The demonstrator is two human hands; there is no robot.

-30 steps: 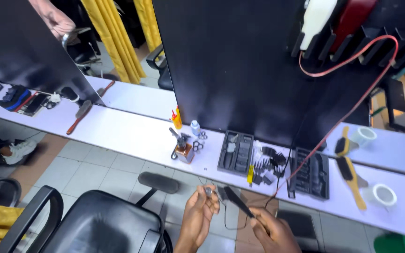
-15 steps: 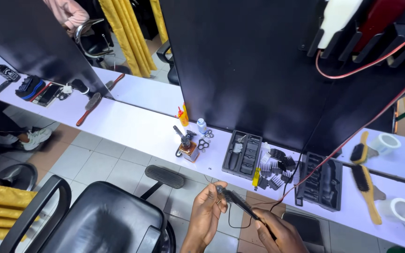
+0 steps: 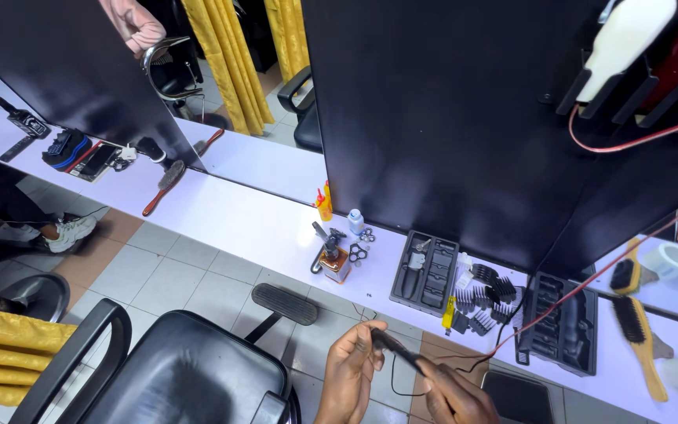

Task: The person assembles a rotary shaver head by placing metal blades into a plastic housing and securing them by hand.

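- Head view shows two hands low in the picture, over the floor and just in front of the long white table [image 3: 245,224].
- Between them is a thin black tool [image 3: 395,353] with a dark cord [image 3: 402,389] hanging in a loop below it.
- Its long side runs from upper left down to lower right, from one hand to the other.
- The left hand [image 3: 352,369] has its fingers [image 3: 370,345] pinched on the upper left end of the thin black tool.
- The right hand [image 3: 453,392] is closed around the lower right end.
- Both hands are touching it, so neither is nearer.
- On the table behind sit black trays [image 3: 425,271] of clipper combs, a yellow bottle [image 3: 323,206] and brushes [image 3: 636,330].
- A red cord [image 3: 590,286] crosses the table.
- A black chair [image 3: 174,377] stands at the left, on a tiled floor [image 3: 166,267].
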